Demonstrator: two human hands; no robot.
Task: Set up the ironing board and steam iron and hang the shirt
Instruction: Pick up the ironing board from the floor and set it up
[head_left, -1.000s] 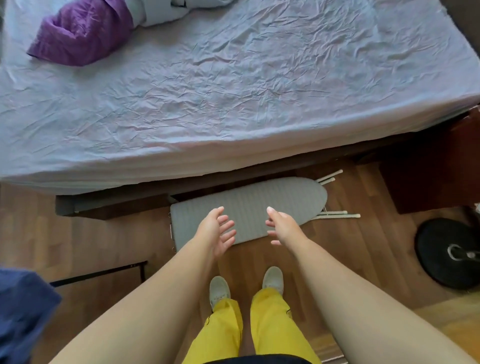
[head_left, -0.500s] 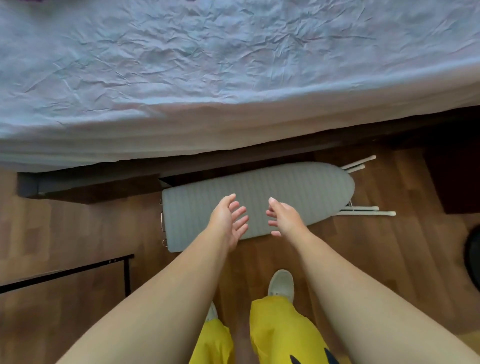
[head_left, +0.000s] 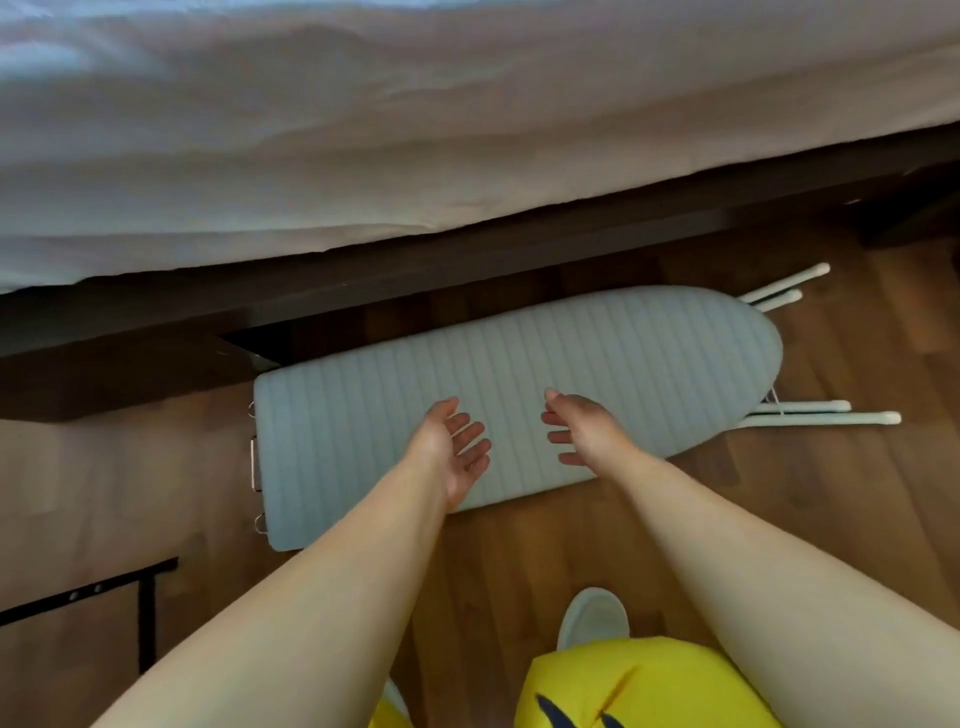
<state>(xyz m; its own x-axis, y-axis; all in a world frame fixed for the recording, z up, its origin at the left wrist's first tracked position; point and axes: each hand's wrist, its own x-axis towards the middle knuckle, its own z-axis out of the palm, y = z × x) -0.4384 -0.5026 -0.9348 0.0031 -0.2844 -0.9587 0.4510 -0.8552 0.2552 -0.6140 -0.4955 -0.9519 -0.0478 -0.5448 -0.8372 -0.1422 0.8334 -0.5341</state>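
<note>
A folded ironing board (head_left: 649, 364) with a pale grey striped cover lies flat on the wooden floor beside the bed, its rounded nose to the right. White legs (head_left: 821, 415) stick out past the nose. My left hand (head_left: 452, 447) and my right hand (head_left: 584, 428) hover over the board's near middle, palms facing each other, fingers spread, holding nothing. I cannot tell whether either hand touches the cover. No iron or shirt is in view.
The bed (head_left: 363, 130) with a light sheet fills the top, on a dark wooden frame (head_left: 467, 260) just behind the board. A black metal frame (head_left: 140, 613) stands at the lower left. My yellow trousers (head_left: 639, 686) and a white shoe (head_left: 592, 618) are below.
The view has dropped closer to the floor, so the board looks larger. Both hands have stayed open and moved down toward the board's middle.
</note>
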